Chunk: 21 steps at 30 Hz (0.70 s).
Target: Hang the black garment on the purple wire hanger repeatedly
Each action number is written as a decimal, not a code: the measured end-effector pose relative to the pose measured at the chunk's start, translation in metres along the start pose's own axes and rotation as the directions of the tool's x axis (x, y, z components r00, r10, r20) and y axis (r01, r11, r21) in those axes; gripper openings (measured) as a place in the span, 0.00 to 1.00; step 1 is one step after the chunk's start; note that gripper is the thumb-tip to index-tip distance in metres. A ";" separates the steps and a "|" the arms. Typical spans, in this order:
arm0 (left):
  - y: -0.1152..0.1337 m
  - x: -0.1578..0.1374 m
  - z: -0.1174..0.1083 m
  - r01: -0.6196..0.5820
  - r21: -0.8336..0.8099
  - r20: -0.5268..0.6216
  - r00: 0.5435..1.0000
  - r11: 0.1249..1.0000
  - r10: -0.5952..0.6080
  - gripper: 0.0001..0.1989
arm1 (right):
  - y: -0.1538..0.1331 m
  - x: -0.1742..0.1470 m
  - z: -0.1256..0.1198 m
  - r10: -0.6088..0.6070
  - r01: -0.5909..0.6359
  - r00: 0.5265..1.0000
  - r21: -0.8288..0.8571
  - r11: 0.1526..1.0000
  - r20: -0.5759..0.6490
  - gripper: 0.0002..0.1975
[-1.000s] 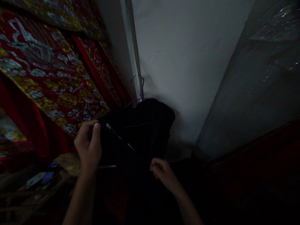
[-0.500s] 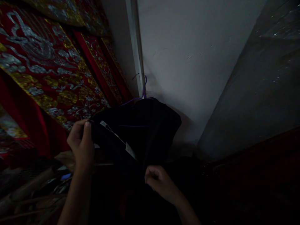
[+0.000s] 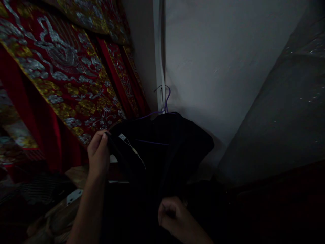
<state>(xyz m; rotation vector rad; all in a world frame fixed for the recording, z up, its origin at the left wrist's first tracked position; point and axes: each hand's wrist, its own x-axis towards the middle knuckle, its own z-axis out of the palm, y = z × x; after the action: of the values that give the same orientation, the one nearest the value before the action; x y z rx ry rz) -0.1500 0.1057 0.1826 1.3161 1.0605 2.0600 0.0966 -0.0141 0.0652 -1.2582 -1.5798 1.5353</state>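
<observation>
Plainly, one clear pinch on one hung garment

The left hand (image 3: 98, 152) has its grip pinching the left edge of the dark garment (image 3: 188, 139) between thumb and fingers, apparently to hold the opening wide. The right hand (image 3: 175, 215) is curled at the garment's lower front; whether it pinches any fabric is too dark to tell, though its place suggests steadying the other side.

Inside the opening, near the left edge, shows one pale tag (image 3: 122, 137) with a thin cord (image 3: 137, 153) running down from it, probably in view because that edge is pulled aside.

One purple hanger (image 3: 169, 93) carries the garment, its crossbar spanning the opening. The hook sits at one pale strip (image 3: 159, 51) along the wall (image 3: 215, 40), presumably to take the weight; what it catches on cannot be made out.

Farther left hangs red embroidered cloth (image 3: 63, 56), in several panels, too overlapped to count surely.
</observation>
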 end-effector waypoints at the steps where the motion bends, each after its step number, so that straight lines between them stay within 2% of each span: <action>1: -0.003 -0.001 0.002 0.039 -0.069 -0.021 0.999 0.997 -0.041 0.14 | 0.000 0.000 0.002 0.035 -0.035 0.999 -0.004 0.999 -0.007 0.04; 3: -0.008 -0.003 0.006 0.095 -0.168 -0.072 0.991 0.981 -0.109 0.16 | 0.000 0.001 0.006 0.099 -0.099 0.995 0.002 0.995 -0.028 0.05; 5: -0.012 -0.007 0.007 0.080 -0.152 -0.135 0.986 0.985 -0.101 0.15 | 0.000 0.001 0.007 0.131 -0.130 0.991 0.014 0.991 -0.041 0.06; 6: -0.013 -0.008 0.008 0.025 -0.080 -0.168 0.985 0.996 -0.038 0.13 | 0.000 0.002 0.007 0.132 -0.132 0.990 0.015 0.991 -0.045 0.06; 8: -0.014 -0.009 0.009 -0.161 0.143 -0.181 0.966 0.977 0.186 0.11 | 0.001 0.002 0.004 0.126 -0.125 0.990 0.011 0.992 -0.056 0.05; 10: -0.013 -0.008 0.011 -0.349 0.305 -0.109 0.912 0.886 0.396 0.11 | 0.005 0.001 -0.002 0.111 -0.110 0.991 0.013 0.994 -0.076 0.04; 12: -0.011 -0.005 0.015 -0.440 0.327 -0.033 0.879 0.837 0.475 0.11 | 0.010 0.000 -0.009 0.074 -0.070 0.991 0.035 0.997 -0.111 0.03; 15: -0.007 0.001 0.021 -0.474 0.318 0.086 0.877 0.821 0.473 0.10 | 0.015 -0.001 -0.022 0.005 0.005 0.984 0.055 0.998 -0.180 0.02; 18: -0.002 0.008 0.018 -0.509 0.323 0.231 0.860 0.798 0.455 0.08 | 0.010 0.001 -0.041 -0.063 0.069 0.984 0.033 0.997 -0.164 0.03; 21: -0.002 0.015 0.010 -0.414 0.306 0.300 0.896 0.857 0.326 0.09 | 0.004 0.001 -0.067 -0.106 0.112 0.987 0.044 0.993 -0.124 0.05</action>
<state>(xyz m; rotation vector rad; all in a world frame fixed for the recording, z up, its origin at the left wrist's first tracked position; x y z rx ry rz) -0.1471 0.1214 0.1920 2.0465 1.1872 1.9482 0.1570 0.0138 0.0715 -1.1937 -1.4978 1.3955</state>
